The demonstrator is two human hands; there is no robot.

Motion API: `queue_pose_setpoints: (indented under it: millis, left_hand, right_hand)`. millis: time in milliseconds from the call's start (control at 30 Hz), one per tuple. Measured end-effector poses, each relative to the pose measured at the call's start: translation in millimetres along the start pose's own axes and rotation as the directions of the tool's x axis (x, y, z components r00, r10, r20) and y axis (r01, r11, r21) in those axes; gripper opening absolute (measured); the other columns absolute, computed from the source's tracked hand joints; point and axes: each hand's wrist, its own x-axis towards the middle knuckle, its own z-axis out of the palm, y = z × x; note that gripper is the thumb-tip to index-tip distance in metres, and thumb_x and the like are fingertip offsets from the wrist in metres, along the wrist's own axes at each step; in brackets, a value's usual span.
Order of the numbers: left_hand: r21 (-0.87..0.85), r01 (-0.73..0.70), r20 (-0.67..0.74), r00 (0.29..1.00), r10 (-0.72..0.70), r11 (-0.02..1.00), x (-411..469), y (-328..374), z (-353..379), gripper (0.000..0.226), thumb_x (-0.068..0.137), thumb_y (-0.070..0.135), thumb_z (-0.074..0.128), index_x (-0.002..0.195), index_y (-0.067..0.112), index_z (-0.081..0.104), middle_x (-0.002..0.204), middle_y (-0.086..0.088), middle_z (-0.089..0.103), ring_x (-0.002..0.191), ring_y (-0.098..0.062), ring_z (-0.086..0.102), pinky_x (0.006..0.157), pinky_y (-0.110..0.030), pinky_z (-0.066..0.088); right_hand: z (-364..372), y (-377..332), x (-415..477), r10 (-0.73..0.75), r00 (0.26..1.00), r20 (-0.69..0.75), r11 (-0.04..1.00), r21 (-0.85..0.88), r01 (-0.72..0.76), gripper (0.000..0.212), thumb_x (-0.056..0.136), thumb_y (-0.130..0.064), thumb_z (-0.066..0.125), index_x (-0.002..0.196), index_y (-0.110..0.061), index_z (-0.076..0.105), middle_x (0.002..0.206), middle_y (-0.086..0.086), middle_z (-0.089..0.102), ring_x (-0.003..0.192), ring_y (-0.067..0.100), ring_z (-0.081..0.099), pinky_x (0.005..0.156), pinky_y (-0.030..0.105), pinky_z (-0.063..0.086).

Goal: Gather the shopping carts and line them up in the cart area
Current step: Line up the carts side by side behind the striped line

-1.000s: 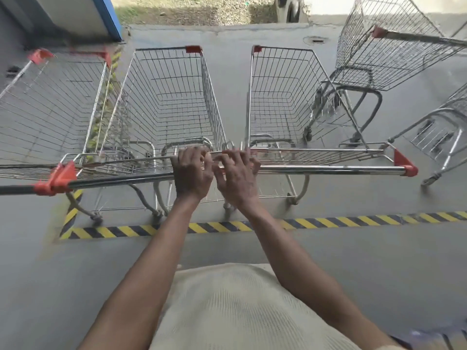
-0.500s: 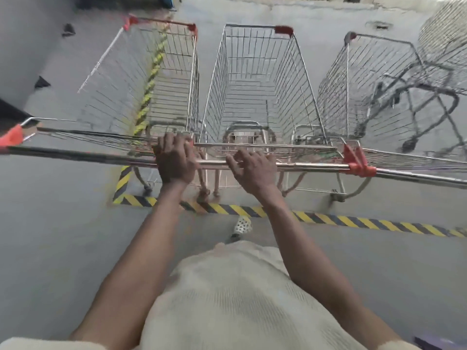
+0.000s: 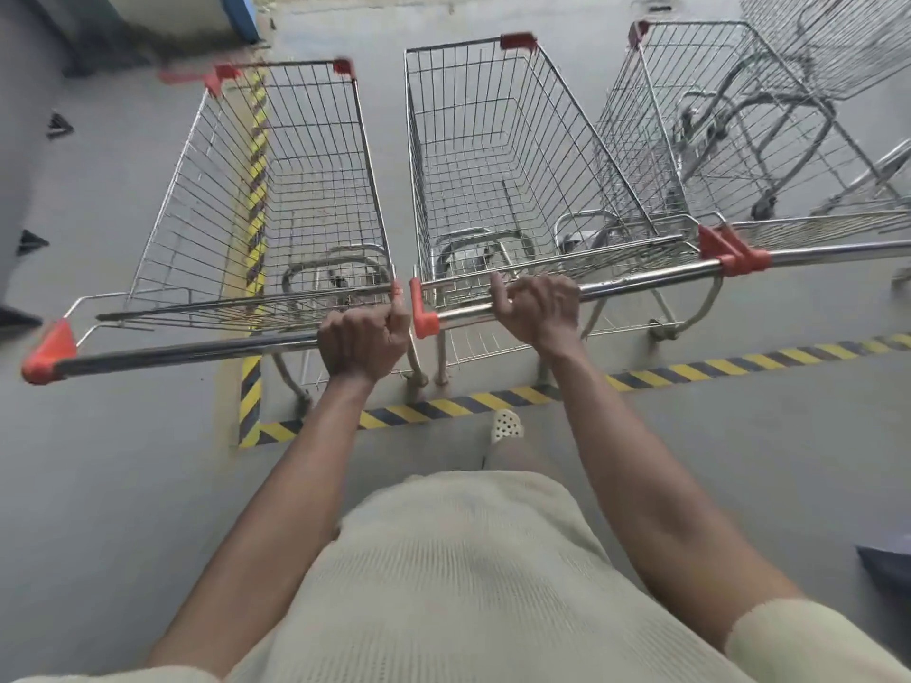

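Three wire shopping carts stand side by side across the upper half of the frame, their rear ends just past a yellow-and-black striped line (image 3: 468,401) on the grey floor (image 3: 98,485). The left hand (image 3: 362,342) has its fingers curled round the right end of the left cart's handle bar (image 3: 187,350), in front of the left cart (image 3: 276,179). The right hand (image 3: 537,310) grips the middle cart's handle bar (image 3: 641,281) near its left end, behind the middle cart (image 3: 493,155). The two handle ends nearly meet between the hands. The right cart (image 3: 680,115) sits close against the middle one, and a fourth cart (image 3: 828,46) stands at an angle at upper right.
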Motion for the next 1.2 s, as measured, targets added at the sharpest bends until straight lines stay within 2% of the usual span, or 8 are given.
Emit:
queue_pose_setpoints:
  millis: [167, 367, 500, 600, 733, 900, 1033, 1200]
  left_hand:
    - [-0.020, -0.010, 0.018, 1.000, 0.011, 1.000, 7, -9, 2, 0.062, 0.099, 0.040, 0.036, 0.051, 0.008, 0.060, 0.043, -0.007, 0.050, 0.039, -0.024, 0.046, 0.056, -0.027, 0.039]
    - [0.010, -0.039, -0.013, 0.999, 0.039, 0.999, 4, -13, 5, 0.058, 0.099, 0.031, 0.042, 0.049, 0.007, 0.058, 0.043, -0.012, 0.053, 0.037, -0.027, 0.050, 0.054, -0.029, 0.037]
    - [0.011, -0.041, -0.064, 0.997, 0.042, 0.999, 6, -11, 4, 0.057, 0.098, 0.026, 0.041, 0.047, 0.006, 0.055, 0.042, -0.012, 0.052, 0.036, -0.025, 0.050, 0.054, -0.028, 0.036]
    - [-0.018, -0.052, -0.094, 0.994, 0.050, 0.998, 6, -11, 5, 0.055, 0.098, 0.022, 0.042, 0.046, 0.006, 0.053, 0.041, -0.012, 0.050, 0.035, -0.024, 0.047, 0.054, -0.028, 0.031]
    - [-0.050, -0.071, -0.152, 0.986, 0.062, 0.996, 6, -13, 5, 0.054, 0.098, 0.018, 0.041, 0.047, 0.006, 0.052, 0.041, -0.012, 0.049, 0.033, -0.025, 0.045, 0.051, -0.028, 0.039]
    - [-0.042, -0.058, -0.162, 0.985, 0.050, 0.997, 4, -14, 12, 0.055, 0.101, 0.020, 0.038, 0.050, 0.006, 0.054, 0.045, -0.012, 0.050, 0.037, -0.023, 0.042, 0.052, -0.030, 0.035]
    - [-0.011, -0.045, -0.185, 0.982, 0.042, 0.999, 3, -11, 12, 0.054, 0.100, 0.021, 0.039, 0.050, 0.006, 0.053, 0.045, -0.012, 0.049, 0.039, -0.021, 0.035, 0.055, -0.028, 0.026]
    - [-0.012, -0.051, -0.198, 0.979, 0.047, 0.999, 3, -12, 11, 0.054, 0.100, 0.020, 0.039, 0.049, 0.006, 0.052, 0.044, -0.012, 0.049, 0.040, -0.019, 0.030, 0.054, -0.027, 0.026]
  right_hand:
    - [-2, -8, -8, 0.026, 1.000, 0.016, 1.000, 0.013, -0.026, 0.078, 0.101, -0.059, 0.019, 0.053, -0.010, 0.056, 0.048, -0.004, 0.049, 0.054, 0.015, 0.060, 0.074, 0.030, 0.044]
    - [1, -12, -13, 0.048, 0.998, -0.041, 0.999, 0.023, -0.047, 0.075, 0.100, -0.056, 0.026, 0.047, -0.010, 0.055, 0.040, -0.007, 0.043, 0.043, 0.012, 0.054, 0.068, 0.024, 0.049]
    - [-1, -13, -12, 0.049, 0.997, -0.067, 0.998, 0.038, -0.046, 0.072, 0.100, -0.054, 0.031, 0.049, -0.011, 0.059, 0.038, -0.010, 0.035, 0.040, 0.012, 0.050, 0.058, 0.022, 0.039]
    - [-2, -15, -10, 0.045, 0.996, -0.074, 0.999, 0.033, -0.043, 0.070, 0.101, -0.051, 0.034, 0.049, -0.012, 0.061, 0.038, -0.011, 0.033, 0.039, 0.012, 0.046, 0.058, 0.024, 0.033]
    - [-4, -18, -8, 0.035, 0.996, -0.081, 0.997, 0.075, -0.029, 0.068, 0.101, -0.048, 0.038, 0.048, -0.011, 0.058, 0.038, -0.011, 0.034, 0.041, 0.012, 0.047, 0.060, 0.024, 0.035]
    - [-3, -18, -7, 0.033, 0.997, -0.075, 0.997, 0.071, -0.028, 0.067, 0.100, -0.049, 0.037, 0.050, -0.011, 0.062, 0.039, -0.009, 0.034, 0.043, 0.014, 0.051, 0.059, 0.024, 0.032]
    - [-2, -18, -7, 0.028, 0.996, -0.090, 0.997, 0.076, -0.021, 0.070, 0.098, -0.052, 0.032, 0.051, -0.012, 0.066, 0.039, -0.011, 0.029, 0.042, 0.014, 0.046, 0.057, 0.023, 0.032]
    - [-3, -17, -9, 0.027, 0.993, -0.111, 0.996, 0.090, -0.017, 0.068, 0.098, -0.051, 0.035, 0.048, -0.013, 0.060, 0.039, -0.011, 0.026, 0.042, 0.013, 0.041, 0.056, 0.024, 0.029]
